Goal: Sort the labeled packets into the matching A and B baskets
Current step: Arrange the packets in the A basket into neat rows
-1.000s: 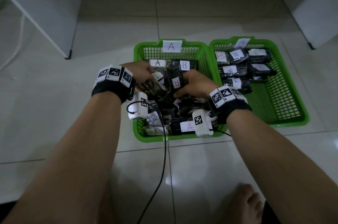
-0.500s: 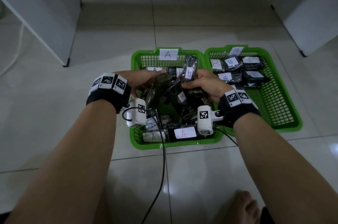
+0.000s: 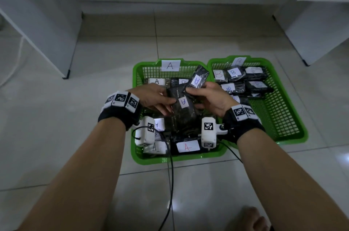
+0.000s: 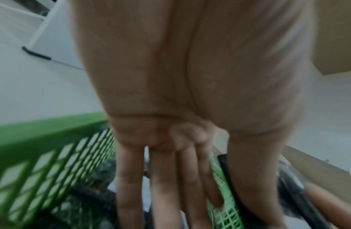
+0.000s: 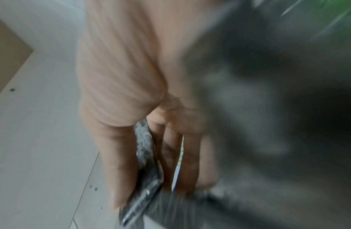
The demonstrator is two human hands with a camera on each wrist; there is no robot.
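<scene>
Two green baskets stand side by side on the floor: basket A (image 3: 149,62) on the left, basket B (image 3: 294,139) on the right. Both hands hover over basket A. My right hand (image 3: 211,96) pinches a black packet (image 3: 198,78) with an upside-down A label, tilted up toward the far rim. Below it a second black A packet (image 3: 182,112) is held between both hands, with my left hand (image 3: 156,98) gripping its left edge, thumb on top. In the left wrist view, the packet's edge (image 4: 229,178) sits between thumb and fingers. In the blurred right wrist view, thumb and fingers clamp a packet (image 5: 147,162).
Basket A holds several more black packets, mostly labelled A, and one labelled B (image 3: 182,81) at the back. Several B packets (image 3: 233,73) lie in basket B. White cabinets stand at left (image 3: 47,32) and right (image 3: 311,32). A black cable (image 3: 171,183) trails toward me, and a bare foot (image 3: 249,219) shows below.
Both hands have risen out of the heap in basket A. The right hand lifted an A packet higher, and a second A packet now sits between the two hands.
</scene>
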